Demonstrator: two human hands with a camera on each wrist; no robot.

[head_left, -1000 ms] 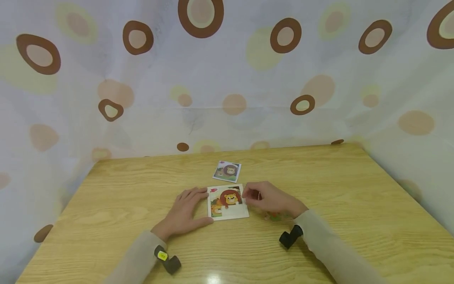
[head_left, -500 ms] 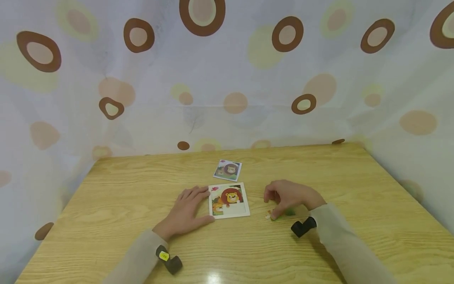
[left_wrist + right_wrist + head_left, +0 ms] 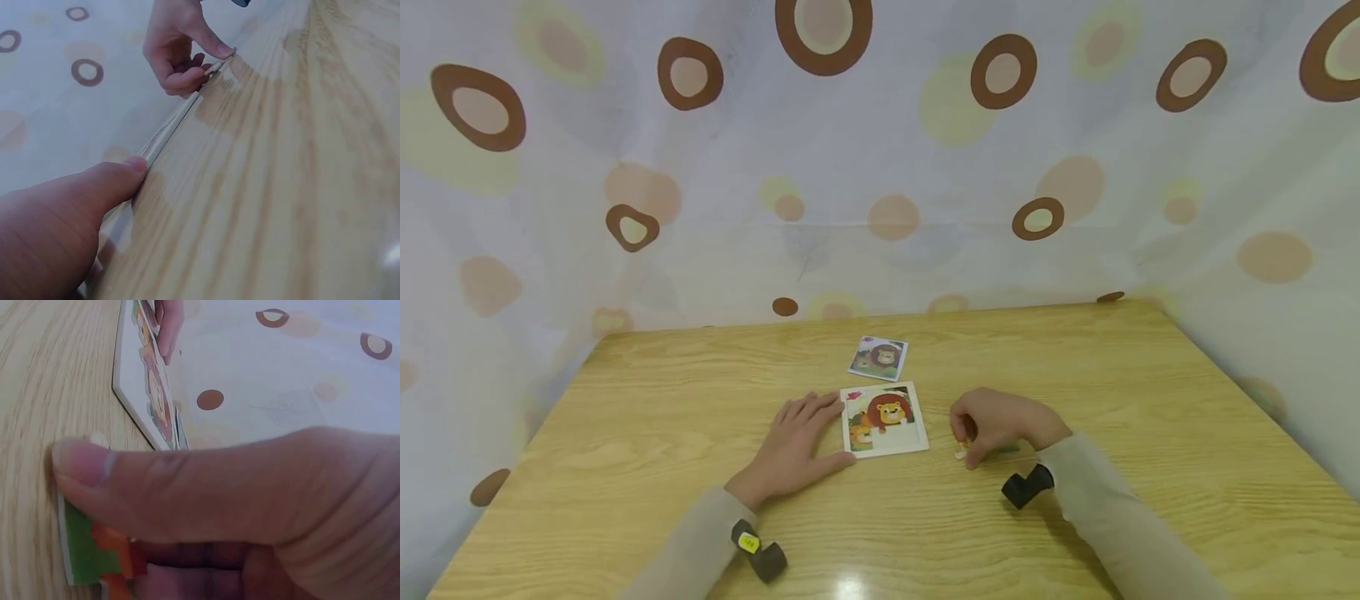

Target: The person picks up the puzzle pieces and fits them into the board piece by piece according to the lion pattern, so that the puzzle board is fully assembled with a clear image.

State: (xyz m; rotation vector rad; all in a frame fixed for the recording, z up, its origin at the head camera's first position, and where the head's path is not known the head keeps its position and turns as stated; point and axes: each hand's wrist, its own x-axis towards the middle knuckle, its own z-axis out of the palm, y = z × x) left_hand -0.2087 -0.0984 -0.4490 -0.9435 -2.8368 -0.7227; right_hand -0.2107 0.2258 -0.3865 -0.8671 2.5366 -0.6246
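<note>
A white-framed lion jigsaw puzzle (image 3: 892, 408) lies on the table, with a bare white gap at its lower right. My left hand (image 3: 793, 450) rests along its left side, fingers spread and straight, the thumb touching the near left corner. To the right of the frame, my right hand (image 3: 1003, 421) pinches a puzzle piece (image 3: 961, 450) between thumb and fingers, low over the wood. In the right wrist view a green and orange piece (image 3: 84, 550) shows below the thumb; its other parts are hidden behind the hand. A bit of green (image 3: 1009, 447) peeks out under the right palm.
Beyond the puzzle lies a small picture card (image 3: 878, 358) with the same lion scene. The wooden table (image 3: 700, 375) ends at a spotted cloth backdrop (image 3: 835, 167), which also rises at both sides.
From the puzzle's right edge, my right hand has moved right to the loose pieces and drawn its fingers together on one. The left hand has stayed at the frame.
</note>
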